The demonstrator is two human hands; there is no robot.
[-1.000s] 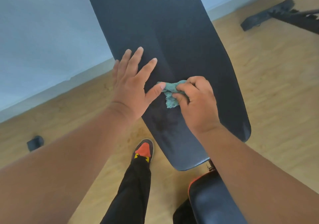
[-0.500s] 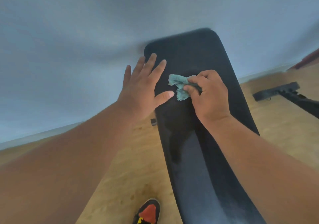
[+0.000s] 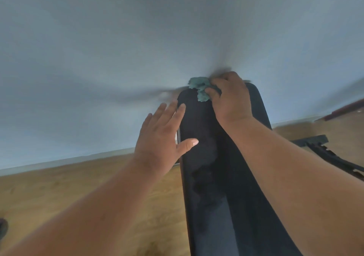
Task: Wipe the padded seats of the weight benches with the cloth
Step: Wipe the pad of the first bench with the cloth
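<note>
At about nine o'clock the wooden floor [image 3: 82,192] runs up to a pale wall [image 3: 98,58], with a dark object, cut off and too little to name, at the frame's left edge. Moving rightward, the left hand [image 3: 159,137] lies flat with fingers spread and straight, holding nothing, its fingers and thumb resting on the left edge of the black padded bench [image 3: 220,177], seemingly to steady it. The bench runs from six o'clock up to twelve, and a darker, damp-looking streak down its middle suggests that stretch is already wiped. At its far end, about twelve o'clock, the right hand [image 3: 230,100] is curled round the crumpled teal cloth [image 3: 200,89], pressing it to the top edge of the pad. By my reckoning the pass has reached the end of this pad; the right side strip and any other benches look still to do. At three o'clock a black metal frame [image 3: 325,149], perhaps another bench's foot, lies on the floor well apart. Nothing blocks the cloth itself.
</note>
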